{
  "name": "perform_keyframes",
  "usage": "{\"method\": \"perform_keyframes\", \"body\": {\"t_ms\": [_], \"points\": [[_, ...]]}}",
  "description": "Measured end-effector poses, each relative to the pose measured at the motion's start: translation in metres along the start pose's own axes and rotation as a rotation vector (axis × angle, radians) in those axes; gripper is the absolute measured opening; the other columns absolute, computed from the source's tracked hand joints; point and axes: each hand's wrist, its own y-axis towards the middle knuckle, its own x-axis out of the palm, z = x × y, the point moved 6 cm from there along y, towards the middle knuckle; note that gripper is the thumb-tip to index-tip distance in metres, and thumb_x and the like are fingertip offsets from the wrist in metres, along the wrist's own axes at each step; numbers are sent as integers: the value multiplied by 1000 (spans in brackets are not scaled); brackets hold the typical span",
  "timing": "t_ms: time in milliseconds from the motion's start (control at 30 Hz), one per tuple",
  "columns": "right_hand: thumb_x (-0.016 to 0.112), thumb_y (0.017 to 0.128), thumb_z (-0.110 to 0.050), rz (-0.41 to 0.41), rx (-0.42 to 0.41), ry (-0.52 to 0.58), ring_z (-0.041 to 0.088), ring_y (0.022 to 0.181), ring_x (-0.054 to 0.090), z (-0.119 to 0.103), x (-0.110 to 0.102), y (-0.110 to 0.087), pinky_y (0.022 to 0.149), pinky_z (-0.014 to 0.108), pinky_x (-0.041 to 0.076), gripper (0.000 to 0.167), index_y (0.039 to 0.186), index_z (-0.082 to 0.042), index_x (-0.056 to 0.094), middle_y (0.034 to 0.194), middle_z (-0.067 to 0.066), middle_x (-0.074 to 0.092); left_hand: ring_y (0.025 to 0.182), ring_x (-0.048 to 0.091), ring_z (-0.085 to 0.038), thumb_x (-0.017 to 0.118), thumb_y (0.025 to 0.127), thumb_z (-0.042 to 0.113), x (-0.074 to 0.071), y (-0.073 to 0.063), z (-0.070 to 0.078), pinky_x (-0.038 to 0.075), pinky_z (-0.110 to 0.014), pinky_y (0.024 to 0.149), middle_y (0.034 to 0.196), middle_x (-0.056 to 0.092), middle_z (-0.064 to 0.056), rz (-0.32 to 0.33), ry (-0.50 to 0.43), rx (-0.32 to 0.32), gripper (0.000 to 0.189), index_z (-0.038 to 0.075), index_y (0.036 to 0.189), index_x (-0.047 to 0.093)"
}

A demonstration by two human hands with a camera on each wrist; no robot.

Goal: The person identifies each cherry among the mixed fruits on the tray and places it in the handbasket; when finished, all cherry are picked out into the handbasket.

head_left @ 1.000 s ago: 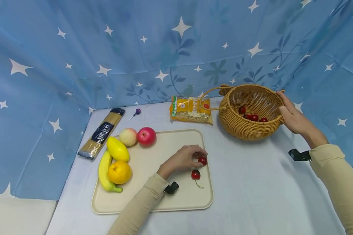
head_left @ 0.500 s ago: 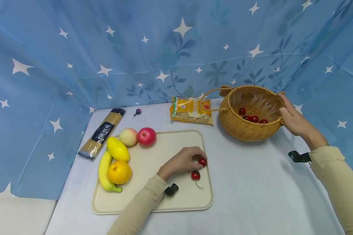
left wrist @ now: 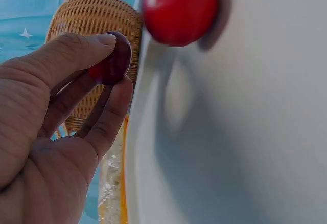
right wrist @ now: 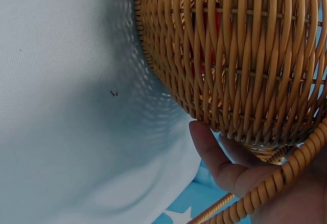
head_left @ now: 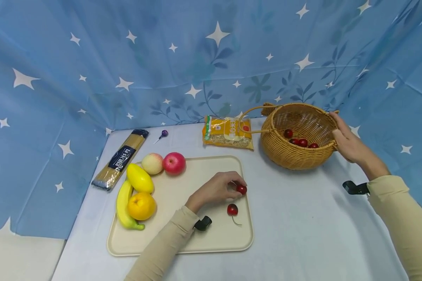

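In the head view my left hand (head_left: 216, 189) is over the right side of a beige tray (head_left: 197, 168), pinching a dark red cherry (head_left: 242, 189) between thumb and fingertips. The left wrist view shows this cherry (left wrist: 116, 63) held beside the tray's rim. A second cherry (head_left: 232, 209) with a stem lies on the tray just nearer to me. At the back right, my right hand (head_left: 351, 142) grips the right side of a wicker basket (head_left: 295, 158), which has several cherries inside. Seen from the right wrist, fingertips (right wrist: 202, 132) press its woven wall, with a handle crossing the hand.
On the tray's left are a banana (head_left: 124, 207), an orange (head_left: 142, 206), a yellow mango-like fruit (head_left: 140, 178), a peach (head_left: 152, 163) and a red apple (head_left: 174, 163). Behind lie packaged spaghetti (head_left: 121, 160), a lollipop (head_left: 164, 133) and a yellow noodle bag (head_left: 221, 134).
My left hand has shifted slightly away from me with the pinched cherry, widening the gap to the second cherry. The right hand keeps its hold on the basket.
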Motion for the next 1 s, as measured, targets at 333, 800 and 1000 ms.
{"method": "perform_keyframes", "body": {"t_ms": [333,800,1000], "points": [[10,110,-19,-2,-2,-2,65,158,10,2,2,3,112,86,28,67,171,-25,-19,178,27,-14,113,70,-15,81,94,6,-18,7,11,59,-23,105,122,76,-5,37,11,70,32,9,125,74],[9,110,-18,5,-11,6,66,157,5,-1,2,1,112,88,24,68,171,-22,-20,177,28,-16,112,75,-19,79,96,5,-35,25,33,59,-19,102,123,76,-8,98,-44,127,30,6,126,74],[10,111,-21,8,-22,-1,65,158,6,0,0,-2,115,87,23,67,171,-27,-18,178,26,-14,112,77,-22,78,97,5,-43,34,44,60,-19,101,127,74,-11,151,-65,149,32,3,129,72]]}}
